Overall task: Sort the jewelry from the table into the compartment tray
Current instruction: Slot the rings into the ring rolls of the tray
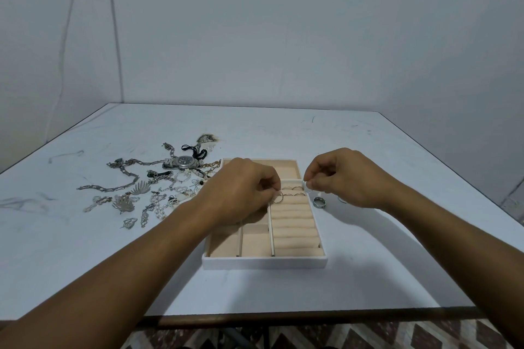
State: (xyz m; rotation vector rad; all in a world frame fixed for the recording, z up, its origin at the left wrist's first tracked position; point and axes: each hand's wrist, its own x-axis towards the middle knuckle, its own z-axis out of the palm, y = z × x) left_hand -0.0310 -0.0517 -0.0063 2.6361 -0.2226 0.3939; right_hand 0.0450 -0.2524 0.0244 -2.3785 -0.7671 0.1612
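A white compartment tray [263,261] with beige lining lies at the table's middle. Its right side is a stack of ring rolls [295,231], with several rings slotted in the far rows. My left hand [241,193] hovers over the tray and pinches a thin ring [278,199] at the left end of the rolls. My right hand [343,178] pinches another small ring [307,186] above the tray's right rim. A wide silver ring [319,202] lies on the table right of the tray. A heap of jewelry [147,190] lies left of the tray, with a wristwatch [183,162] in it.
The heap holds chains, leaf-shaped pendants [124,202] and a black cord [195,151]. A further ring peeks out under my right hand. The white table [368,263] ends at a near edge, with patterned floor below. A grey wall stands behind.
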